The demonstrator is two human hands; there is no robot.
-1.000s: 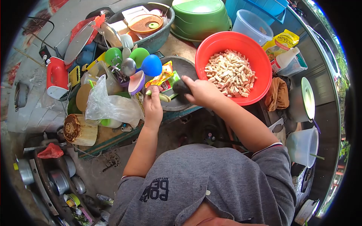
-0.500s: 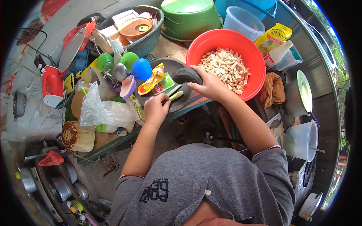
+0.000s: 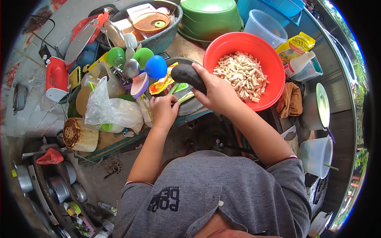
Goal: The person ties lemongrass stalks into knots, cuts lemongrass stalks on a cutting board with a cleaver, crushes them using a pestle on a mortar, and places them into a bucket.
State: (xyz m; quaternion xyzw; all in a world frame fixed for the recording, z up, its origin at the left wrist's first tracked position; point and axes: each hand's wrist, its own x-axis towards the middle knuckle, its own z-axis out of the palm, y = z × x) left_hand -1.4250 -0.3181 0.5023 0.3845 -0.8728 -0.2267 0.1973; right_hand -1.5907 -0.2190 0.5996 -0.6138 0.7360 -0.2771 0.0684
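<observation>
My right hand [image 3: 220, 93] is closed round a dark stone pestle [image 3: 187, 75], which is raised over the flat stone mortar [image 3: 194, 107]. Below it lie pale green stalks [image 3: 185, 97] that look like lemongrass. My left hand [image 3: 163, 112], at the mortar's near left rim, has its fingers closed on the near ends of the stalks. A yellow-and-red packet [image 3: 161, 85] and a green packet [image 3: 181, 87] lie farther back in the mortar, partly hidden by the pestle.
A red basin [image 3: 278, 81] of pale cut pieces [image 3: 242, 75] stands right of the mortar. A clear plastic bag [image 3: 113, 113] and a blue ball-shaped item [image 3: 156, 66] are on the left. Behind are a green tub [image 3: 210, 20] and a dark basin [image 3: 168, 35] of containers.
My right hand has lifted the pestle from the mortar's right side and brought it left over the stalks. My left hand stays at the stalks' ends. The camera view has shifted slightly.
</observation>
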